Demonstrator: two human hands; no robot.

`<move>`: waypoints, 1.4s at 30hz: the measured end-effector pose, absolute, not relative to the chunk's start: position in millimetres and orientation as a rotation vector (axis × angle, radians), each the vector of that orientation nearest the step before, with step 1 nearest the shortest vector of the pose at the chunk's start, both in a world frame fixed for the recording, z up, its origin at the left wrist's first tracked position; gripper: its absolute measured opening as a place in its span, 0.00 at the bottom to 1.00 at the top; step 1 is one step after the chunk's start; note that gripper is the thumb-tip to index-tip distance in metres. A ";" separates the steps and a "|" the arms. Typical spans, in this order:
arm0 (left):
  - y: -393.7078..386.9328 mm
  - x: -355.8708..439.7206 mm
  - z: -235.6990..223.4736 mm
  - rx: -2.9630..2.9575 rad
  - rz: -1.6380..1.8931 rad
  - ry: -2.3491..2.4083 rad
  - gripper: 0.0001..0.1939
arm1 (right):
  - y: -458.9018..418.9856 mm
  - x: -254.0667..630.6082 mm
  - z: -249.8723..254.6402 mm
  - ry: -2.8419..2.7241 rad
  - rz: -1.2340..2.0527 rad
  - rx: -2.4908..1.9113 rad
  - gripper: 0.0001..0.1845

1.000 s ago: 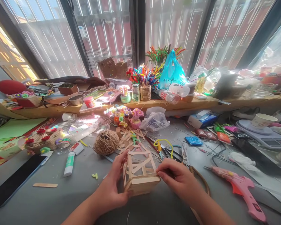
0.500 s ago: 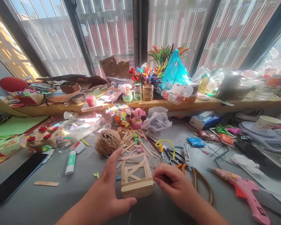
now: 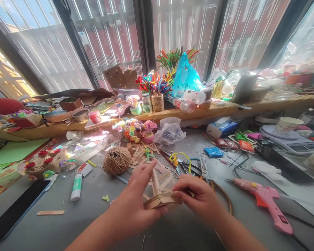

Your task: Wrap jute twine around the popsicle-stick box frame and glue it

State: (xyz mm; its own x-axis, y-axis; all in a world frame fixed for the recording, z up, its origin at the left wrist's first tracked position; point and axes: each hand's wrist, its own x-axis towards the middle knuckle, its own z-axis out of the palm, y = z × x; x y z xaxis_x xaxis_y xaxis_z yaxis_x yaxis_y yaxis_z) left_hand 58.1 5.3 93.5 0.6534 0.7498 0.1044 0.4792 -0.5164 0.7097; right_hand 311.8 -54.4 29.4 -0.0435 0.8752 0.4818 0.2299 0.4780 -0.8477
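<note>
A small box of wooden craft sticks [image 3: 161, 200] is held over the table, one corner turned towards me. Crossed sticks form its open-looking side, and brown twine [image 3: 170, 194] runs along its edge. My left hand [image 3: 137, 197] grips the box from the left, thumb below and fingers along the far side. At the box's right end, my right hand [image 3: 196, 195] is pinched closed on the twine; the fingertips partly hide the strand. A ball of twine [image 3: 117, 160] lies just beyond my left hand. Loose craft sticks [image 3: 138, 153] are heaped behind the box.
Scissors [image 3: 204, 167] and pliers lie beyond my right hand. To the right rests a pink glue gun [image 3: 267, 198] with its cord. On the left are a glue stick [image 3: 76, 187], a single craft stick [image 3: 50, 212] and a phone [image 3: 21, 209]. Craft flowers [image 3: 131, 129] stand at the back.
The box has been turned so a corner faces me and is tilted. My left hand has closed from spread fingers onto it. My right hand stays pinched at its right end.
</note>
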 end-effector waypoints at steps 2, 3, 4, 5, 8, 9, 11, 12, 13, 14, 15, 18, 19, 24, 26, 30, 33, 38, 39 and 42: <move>2.1 52.1 78.0 2.112 0.643 0.905 0.55 | -55.0 316.3 32.9 -1.549 0.694 -0.988 0.12; 0.5 49.7 68.5 2.053 0.681 0.886 0.54 | -55.1 318.1 34.4 -1.546 0.692 -0.998 0.12; -0.9 47.4 58.3 1.994 0.705 0.872 0.53 | -55.0 319.3 35.4 -1.546 0.688 -1.014 0.12; -1.9 45.1 47.7 1.948 0.721 0.864 0.52 | -54.9 320.0 36.1 -1.550 0.684 -1.032 0.12; -2.9 36.8 19.2 1.931 0.758 0.900 0.48 | -54.5 318.3 35.0 -1.582 0.684 -1.077 0.13; -2.8 33.5 12.7 1.949 0.764 0.915 0.48 | -54.5 316.8 33.9 -1.594 0.694 -1.088 0.14; -2.6 27.1 6.7 1.984 0.772 0.926 0.47 | -54.5 313.4 31.3 -1.595 0.719 -1.108 0.15; -2.7 24.3 7.8 1.993 0.780 0.928 0.48 | -54.5 311.8 30.1 -1.586 0.733 -1.117 0.16; -2.9 22.2 11.5 2.012 0.789 0.937 0.48 | -54.6 310.6 29.1 -1.577 0.751 -1.125 0.16; -3.3 21.1 17.7 2.042 0.794 0.956 0.47 | -54.7 309.7 28.3 -1.569 0.771 -1.131 0.17; -3.8 21.3 26.0 2.084 0.791 0.982 0.46 | -54.9 309.1 27.9 -1.563 0.791 -1.135 0.18; -4.5 31.9 56.4 2.263 0.747 1.041 0.42 | -55.4 309.1 27.7 -1.579 0.833 -1.150 0.20; -4.2 38.4 65.8 2.330 0.730 1.027 0.41 | -55.6 309.4 27.8 -1.587 0.833 -1.150 0.20; 0.2 72.0 87.3 2.530 0.474 0.969 0.48 | -53.6 311.8 27.0 -1.592 0.777 -1.143 0.18; 0.7 77.8 86.5 2.536 0.402 1.010 0.49 | -51.8 312.1 26.7 -1.592 0.743 -1.153 0.16; -0.4 77.9 85.2 2.528 0.345 1.085 0.48 | -49.7 311.2 27.3 -1.600 0.719 -1.165 0.12; -0.5 76.1 87.5 2.518 0.298 1.106 0.47 | -50.4 312.2 28.1 -1.621 0.738 -1.151 0.12; 1.0 73.6 85.6 2.504 0.341 1.079 0.46 | -50.8 317.8 28.8 -1.677 0.769 -1.137 0.13; 1.3 73.1 84.2 2.502 0.361 1.071 0.47 | -50.3 318.0 28.6 -1.671 0.785 -1.137 0.13; 2.6 70.7 80.5 2.488 0.399 1.070 0.50 | -48.3 315.6 27.1 -1.625 0.852 -1.129 0.14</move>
